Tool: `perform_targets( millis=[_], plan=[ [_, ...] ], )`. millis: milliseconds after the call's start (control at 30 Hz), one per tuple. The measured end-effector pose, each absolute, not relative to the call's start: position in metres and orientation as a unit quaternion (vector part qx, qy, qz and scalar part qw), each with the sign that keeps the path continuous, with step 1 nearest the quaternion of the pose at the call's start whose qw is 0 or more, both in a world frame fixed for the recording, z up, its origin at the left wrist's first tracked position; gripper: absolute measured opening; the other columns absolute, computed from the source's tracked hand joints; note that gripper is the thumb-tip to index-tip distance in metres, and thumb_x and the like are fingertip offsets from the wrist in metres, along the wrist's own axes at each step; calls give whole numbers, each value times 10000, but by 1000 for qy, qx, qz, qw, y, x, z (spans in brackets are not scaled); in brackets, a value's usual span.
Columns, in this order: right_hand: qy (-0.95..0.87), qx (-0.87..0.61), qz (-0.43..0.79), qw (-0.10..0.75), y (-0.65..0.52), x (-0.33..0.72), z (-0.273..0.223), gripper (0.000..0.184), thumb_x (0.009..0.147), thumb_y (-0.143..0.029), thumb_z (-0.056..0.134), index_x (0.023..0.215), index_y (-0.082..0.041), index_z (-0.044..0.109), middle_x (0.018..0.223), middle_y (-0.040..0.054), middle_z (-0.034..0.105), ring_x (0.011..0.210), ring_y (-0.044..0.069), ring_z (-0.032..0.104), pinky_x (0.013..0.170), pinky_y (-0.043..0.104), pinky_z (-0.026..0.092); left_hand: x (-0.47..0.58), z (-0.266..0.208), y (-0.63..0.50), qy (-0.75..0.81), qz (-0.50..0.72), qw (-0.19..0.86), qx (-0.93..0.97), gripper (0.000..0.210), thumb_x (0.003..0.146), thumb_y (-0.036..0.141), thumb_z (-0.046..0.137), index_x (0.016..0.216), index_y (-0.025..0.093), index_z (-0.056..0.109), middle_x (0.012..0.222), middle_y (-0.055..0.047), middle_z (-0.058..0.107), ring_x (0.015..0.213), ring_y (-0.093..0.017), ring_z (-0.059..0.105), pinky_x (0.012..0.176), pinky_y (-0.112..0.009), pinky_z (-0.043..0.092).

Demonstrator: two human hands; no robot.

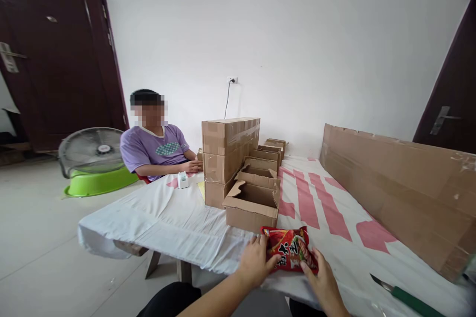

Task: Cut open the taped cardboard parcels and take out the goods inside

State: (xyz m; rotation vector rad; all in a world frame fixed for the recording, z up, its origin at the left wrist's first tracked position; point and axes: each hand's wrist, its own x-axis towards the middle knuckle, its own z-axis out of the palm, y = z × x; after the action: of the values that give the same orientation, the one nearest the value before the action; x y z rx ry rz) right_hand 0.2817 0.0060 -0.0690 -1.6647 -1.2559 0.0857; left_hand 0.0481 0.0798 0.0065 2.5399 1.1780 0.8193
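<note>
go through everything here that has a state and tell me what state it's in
red snack packet: sealed, lying flat, held at both ends
left hand: gripping packet
right hand: gripping packet
nearest carton: flaps open
stacked cartons: taped shut
knife: lying untouched
fan: blades look still
wall plug: plugged in

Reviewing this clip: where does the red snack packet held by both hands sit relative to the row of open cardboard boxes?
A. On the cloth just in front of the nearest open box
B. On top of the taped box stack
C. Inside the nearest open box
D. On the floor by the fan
A: the red packet lies on the tablecloth before the nearest open box, left hand and right hand at its edges.
</note>
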Motion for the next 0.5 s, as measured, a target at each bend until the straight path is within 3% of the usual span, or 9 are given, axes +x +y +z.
perform_targets(
  millis=[67,167,367,500],
  plan=[
    [-547,-685,19,480,3,279,-66,485,767,-500,560,1151,-205,538,1110,151,683,1034,322,651,900,470,522,58,-1,78,422,253,143,859,619,797,585,568,1190,107,563,1163,-194,614,1125,-372,525,1012,-518,368],
    [-570,-677,-5,465,3,276,-65,472,758,-510,549,1125,-212,543,1074,163,690,988,339,660,867,503,527,61,-6,78,414,250,183,856,690,775,634,568,1216,103,554,1246,-195,577,1202,-367,473,1092,-496,288],
    [-541,-674,33,502,4,280,-62,514,696,-608,566,1006,-198,571,1001,187,711,925,365,678,825,502,545,53,-4,80,387,267,241,849,787,733,649,608,1308,141,431,1231,-186,593,1155,-350,513,1015,-458,394],
    [-498,-672,127,533,-4,276,-56,542,656,-672,604,935,-207,593,922,150,734,841,325,703,743,410,580,50,-15,78,323,302,274,854,820,766,688,532,1336,137,327,1057,-174,662,957,-334,621,854,-440,483]
  ],
)
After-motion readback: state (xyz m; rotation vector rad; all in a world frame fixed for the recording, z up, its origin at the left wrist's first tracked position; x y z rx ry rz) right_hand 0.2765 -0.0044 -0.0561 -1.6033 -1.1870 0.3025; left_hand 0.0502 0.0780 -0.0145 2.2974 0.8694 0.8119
